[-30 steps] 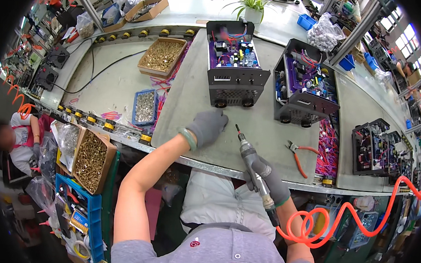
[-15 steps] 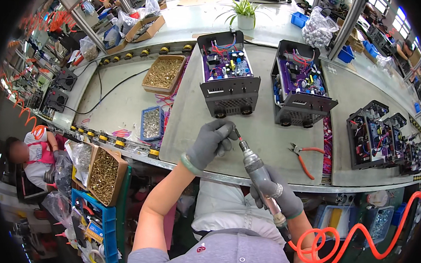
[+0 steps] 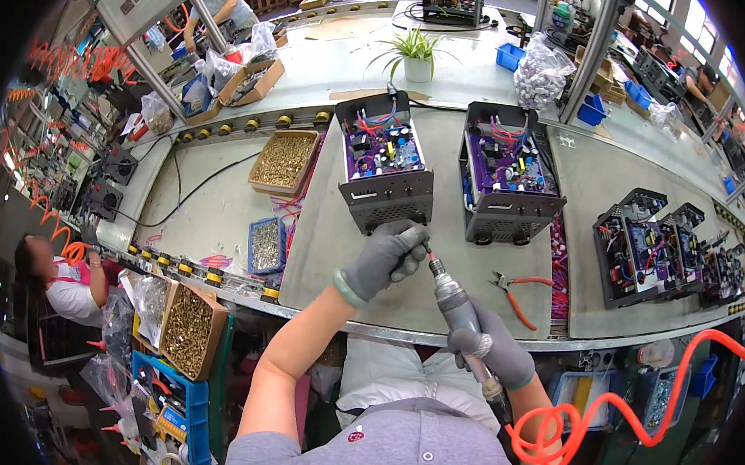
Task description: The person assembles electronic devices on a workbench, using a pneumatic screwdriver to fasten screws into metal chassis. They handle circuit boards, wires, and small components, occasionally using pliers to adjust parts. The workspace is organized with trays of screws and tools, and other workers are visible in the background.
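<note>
My right hand [image 3: 497, 348], in a grey glove, is wrapped round a metal air screwdriver [image 3: 455, 302], its bit slanting up and to the left. At the bit's tip, my gloved left hand [image 3: 381, 262] is closed in a pinch; whatever is between its fingertips is too small to make out. Just beyond the left hand stands a black metal chassis [image 3: 387, 201] with a purple circuit board [image 3: 385, 153] in its open top. A second such chassis [image 3: 515, 210] stands to its right. Orange-handled pliers [image 3: 516, 299] lie on the grey work surface [image 3: 321, 255] right of the screwdriver.
An orange coiled air hose [image 3: 616, 405] trails at the lower right. Left are a box of brass-coloured screws [image 3: 284, 160] and a blue tray of silver parts [image 3: 266, 245]. More chassis [image 3: 641, 247] stand at the right. Another person [image 3: 71, 284] is at the far left.
My head view has shifted, so the chassis and pliers appear lower and farther left. Both hands and the screwdriver have moved closer to the left chassis, the bit tip staying at my left fingertips.
</note>
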The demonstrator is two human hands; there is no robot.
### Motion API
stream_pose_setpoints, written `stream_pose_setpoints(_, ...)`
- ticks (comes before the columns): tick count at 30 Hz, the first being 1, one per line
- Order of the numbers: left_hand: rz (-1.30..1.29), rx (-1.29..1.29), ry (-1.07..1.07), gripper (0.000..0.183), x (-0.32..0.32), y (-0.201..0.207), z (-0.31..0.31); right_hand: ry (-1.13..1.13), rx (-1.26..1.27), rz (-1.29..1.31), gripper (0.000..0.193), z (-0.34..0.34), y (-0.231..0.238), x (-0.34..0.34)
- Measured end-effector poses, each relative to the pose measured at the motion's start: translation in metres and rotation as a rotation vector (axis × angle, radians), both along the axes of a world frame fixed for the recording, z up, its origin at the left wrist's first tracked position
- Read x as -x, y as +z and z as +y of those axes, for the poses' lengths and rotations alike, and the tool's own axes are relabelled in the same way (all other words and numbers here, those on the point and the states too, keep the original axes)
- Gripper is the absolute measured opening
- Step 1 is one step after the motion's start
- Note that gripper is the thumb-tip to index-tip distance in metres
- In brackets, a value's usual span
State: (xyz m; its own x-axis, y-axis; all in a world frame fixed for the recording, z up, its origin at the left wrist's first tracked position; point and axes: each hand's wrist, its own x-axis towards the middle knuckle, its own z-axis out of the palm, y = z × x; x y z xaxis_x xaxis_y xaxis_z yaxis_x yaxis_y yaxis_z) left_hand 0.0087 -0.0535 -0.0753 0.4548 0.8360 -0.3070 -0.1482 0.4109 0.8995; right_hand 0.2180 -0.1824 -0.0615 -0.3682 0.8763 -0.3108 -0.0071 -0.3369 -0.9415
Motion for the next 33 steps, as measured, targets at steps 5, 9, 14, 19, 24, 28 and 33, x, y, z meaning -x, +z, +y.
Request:
stream_pose_setpoints(5,0.230,-0.082,-0.146,0.024,0.010,0.015,0.012,0.069,-0.226,-0.344,0.075,0.005,0.012,-0.012)
stream_pose_setpoints(9,0.266,-0.124,-0.125,0.024,0.019,0.026,0.014,0.079,-0.001,0.014,0.079,0.008,0.006,-0.010)
stream_pose_setpoints(14,0.365,-0.179,-0.101,0.023,0.017,0.041,0.016,0.054,-0.278,-0.241,0.082,0.011,0.003,-0.002)
stream_pose_setpoints(19,0.339,-0.187,-0.197,0.025,0.034,0.039,0.026,0.089,-0.350,-0.377,0.084,0.014,0.000,-0.001)
stream_pose_setpoints(24,0.423,-0.264,-0.157,0.028,0.027,0.046,0.024,0.065,-0.361,-0.236,0.082,0.015,-0.011,0.000)
stream_pose_setpoints(28,0.363,-0.250,-0.098,0.038,0.019,0.031,0.019,0.010,-0.249,-0.154,0.077,0.018,-0.009,0.006)
stream_pose_setpoints(33,0.458,-0.193,-0.243,0.049,0.001,0.034,0.014,-0.140,-0.086,0.066,0.065,0.033,-0.018,0.018)
